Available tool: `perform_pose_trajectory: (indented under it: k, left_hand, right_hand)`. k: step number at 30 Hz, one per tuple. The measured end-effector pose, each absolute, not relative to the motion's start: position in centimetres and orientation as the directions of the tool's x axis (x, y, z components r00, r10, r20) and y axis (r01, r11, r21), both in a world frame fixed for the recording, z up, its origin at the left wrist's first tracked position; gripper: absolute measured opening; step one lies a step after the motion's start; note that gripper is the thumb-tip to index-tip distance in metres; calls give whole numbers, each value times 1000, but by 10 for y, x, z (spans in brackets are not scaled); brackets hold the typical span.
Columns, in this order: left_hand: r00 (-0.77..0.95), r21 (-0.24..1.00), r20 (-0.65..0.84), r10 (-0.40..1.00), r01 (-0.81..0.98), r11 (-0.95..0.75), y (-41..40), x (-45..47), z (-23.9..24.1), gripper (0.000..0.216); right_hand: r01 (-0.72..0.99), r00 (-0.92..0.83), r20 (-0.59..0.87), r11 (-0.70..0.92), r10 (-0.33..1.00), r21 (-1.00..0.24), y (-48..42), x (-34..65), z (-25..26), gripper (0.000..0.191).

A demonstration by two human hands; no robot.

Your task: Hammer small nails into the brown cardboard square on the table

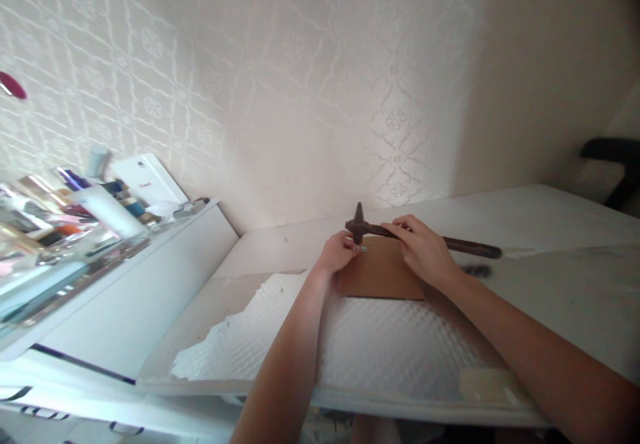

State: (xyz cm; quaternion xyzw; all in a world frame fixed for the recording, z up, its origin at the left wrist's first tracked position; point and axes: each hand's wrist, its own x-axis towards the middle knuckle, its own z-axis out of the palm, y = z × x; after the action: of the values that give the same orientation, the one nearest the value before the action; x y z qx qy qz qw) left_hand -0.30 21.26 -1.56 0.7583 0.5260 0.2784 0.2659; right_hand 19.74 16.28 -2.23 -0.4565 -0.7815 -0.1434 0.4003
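My right hand (425,247) is closed around the handle of a dark hammer (358,225), gripping it partway along. The hammer's head is held just above the far left part of a brown board (383,274), close to my left fingertips. At that board's left edge, my left hand (337,252) has its fingers pinched together. A small silvery piece (364,249) shows at those fingertips, too small to name. Beneath the board lies a white quilted sheet (385,337) with a ragged left edge.
To the left, a white cabinet (150,304) carries many bottles and tubes, with a white box (150,181) leaning at the wall. A dark smudge-like patch (477,271) is on the white tabletop (555,284) right of the board. A black curved object (613,151) stands far right.
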Motion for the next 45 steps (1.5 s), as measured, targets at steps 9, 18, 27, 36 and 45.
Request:
perform_pose_trajectory:
  k: [9,18,27,36,45]
  left_hand:
    - [287,704,145,947,642,-303,213,-3,-17,28]
    - [293,706,141,946,639,-303,214,-3,-18,27]
    - [295,690,126,947,660,-297,214,-3,-17,28]
    - [311,697,138,941,644,-315,213,-3,-16,29]
    - [311,697,130,942,647,-309,212,-3,-15,30]
  right_hand:
    - [834,-263,746,532,613,-143,162,198,-20,46]
    - [838,-270,739,528,617,-135,163,199,-22,44]
    - [834,-275,738,534,616,-136,163,199,-22,47]
    - [827,-273,739,543,615,-146,164,200,-22,48]
    - [814,-275,735,557,620,-166,164,200,-22,47]
